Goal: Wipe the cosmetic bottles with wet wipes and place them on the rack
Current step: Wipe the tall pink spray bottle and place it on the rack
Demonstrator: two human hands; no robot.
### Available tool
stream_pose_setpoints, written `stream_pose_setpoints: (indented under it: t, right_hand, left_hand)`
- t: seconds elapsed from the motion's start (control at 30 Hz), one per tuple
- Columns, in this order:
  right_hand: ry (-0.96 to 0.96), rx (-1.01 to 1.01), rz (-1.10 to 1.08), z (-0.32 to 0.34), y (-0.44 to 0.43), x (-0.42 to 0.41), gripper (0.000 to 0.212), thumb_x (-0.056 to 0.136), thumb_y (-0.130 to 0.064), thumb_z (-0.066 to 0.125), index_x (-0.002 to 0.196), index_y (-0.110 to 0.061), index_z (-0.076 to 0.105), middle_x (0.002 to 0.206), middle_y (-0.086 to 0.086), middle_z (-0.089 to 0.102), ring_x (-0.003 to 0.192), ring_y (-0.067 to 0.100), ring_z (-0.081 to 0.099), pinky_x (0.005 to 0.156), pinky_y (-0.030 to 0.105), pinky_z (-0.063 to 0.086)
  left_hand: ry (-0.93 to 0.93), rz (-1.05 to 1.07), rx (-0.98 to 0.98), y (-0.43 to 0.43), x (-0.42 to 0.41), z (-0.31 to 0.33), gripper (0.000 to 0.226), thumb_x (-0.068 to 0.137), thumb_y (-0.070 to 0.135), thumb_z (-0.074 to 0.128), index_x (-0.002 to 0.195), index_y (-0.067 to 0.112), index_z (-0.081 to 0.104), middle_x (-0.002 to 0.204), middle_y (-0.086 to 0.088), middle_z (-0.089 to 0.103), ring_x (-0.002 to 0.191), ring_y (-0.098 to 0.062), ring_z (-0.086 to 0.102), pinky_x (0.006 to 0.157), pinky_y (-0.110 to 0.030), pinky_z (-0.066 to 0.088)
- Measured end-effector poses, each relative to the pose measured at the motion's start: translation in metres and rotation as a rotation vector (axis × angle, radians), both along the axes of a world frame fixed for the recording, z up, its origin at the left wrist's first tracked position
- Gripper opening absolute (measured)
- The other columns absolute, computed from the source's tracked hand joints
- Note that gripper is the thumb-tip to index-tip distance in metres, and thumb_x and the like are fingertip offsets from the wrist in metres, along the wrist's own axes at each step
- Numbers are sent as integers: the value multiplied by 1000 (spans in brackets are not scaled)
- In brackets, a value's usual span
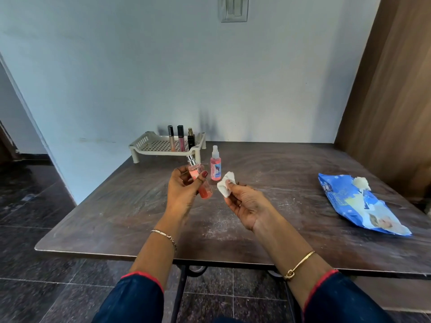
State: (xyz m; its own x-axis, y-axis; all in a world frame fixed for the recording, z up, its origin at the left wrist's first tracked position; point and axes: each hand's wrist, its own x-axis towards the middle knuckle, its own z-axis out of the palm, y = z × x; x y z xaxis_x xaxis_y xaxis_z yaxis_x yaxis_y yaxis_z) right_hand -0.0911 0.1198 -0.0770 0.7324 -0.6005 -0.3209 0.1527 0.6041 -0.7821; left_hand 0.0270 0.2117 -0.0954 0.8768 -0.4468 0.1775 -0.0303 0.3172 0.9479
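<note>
Head view shows the wiping step in hand, judged from the grips. Left hand point(184, 190) holds the pink spray bottle point(202, 185) above the near middle of the table point(291, 173), fingers and thumb curled round its body; the bottle is tilted, with its silver nozzle up and toward the far left. Right hand point(245, 201) pinches a folded white wet wipe point(225, 186) between thumb and fingertips, just right of the bottle but apart from it. Next move, in my judgement: bring the wipe onto the bottle's body, rub it round while the left hand turns it, then stand it on the rack point(163, 153). The rack sits at the far left of the table against the wall and already carries two slim tubes point(181, 138) and a small black bottle point(191, 139), all upright at its right side; its left side is free. A second pink spray bottle point(215, 166) stands upright on the table between rack and hands, apparently awaiting its turn. A blue wipes pack point(354, 206) lies flat at the right, one wipe bunched at its opening. Surface: dark brown, with pale scuffs and dusty streaks. Room: pale blue wall point(256, 78) carrying a switch plate point(233, 8), brown wooden panel point(396, 101) at the right, dark tiled floor point(28, 206).
</note>
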Motion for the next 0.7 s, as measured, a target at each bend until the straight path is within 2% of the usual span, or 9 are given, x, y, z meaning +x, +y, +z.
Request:
stream_pose_setpoints:
  t: [0.1,0.23,0.3,0.4,0.57,0.7]
  right_hand:
    - [32,-14,16,0,3,15,16,86,-2,65,102,-4,61,87,9,69,68,12,63,46,17,51]
    - [7,15,40,-2,10,42,27,90,6,54,116,-1,56,86,13,65,64,16,61,43,18,51]
    - [-11,17,59,-2,12,58,31,89,10,53,120,2,56,87,12,65,62,15,63,44,18,51]
    - [-10,15,93,-2,14,87,31,87,13,54,117,5,56,92,10,67,72,16,64,47,19,53]
    - [13,14,140,0,12,131,31,89,12,51,119,9,56,96,13,68,75,18,65,49,19,55]
    - [25,-1,177,-1,5,155,26,89,12,50,114,9,59,91,14,68,73,19,65,57,21,57]
  left_hand:
    - [-25,41,28,11,14,4,35,76,12,77,106,18,58,103,-3,69,95,-18,67,79,-35,56]
    - [-62,123,53,26,40,12,32,75,12,78,102,15,61,90,-1,68,78,-11,68,66,-26,56]
    - [-66,156,82,30,59,14,30,74,13,80,98,15,63,90,-4,69,86,-20,68,75,-33,58]
    - [-76,191,120,33,95,21,30,74,12,80,100,13,65,97,-10,70,99,-29,66,91,-46,54]
    - [-149,254,201,23,156,39,34,74,14,81,102,19,63,95,-1,67,96,-25,66,91,-49,53]
    - [-204,279,299,5,206,51,40,72,14,82,107,21,63,105,-5,68,100,-26,66,91,-49,53]
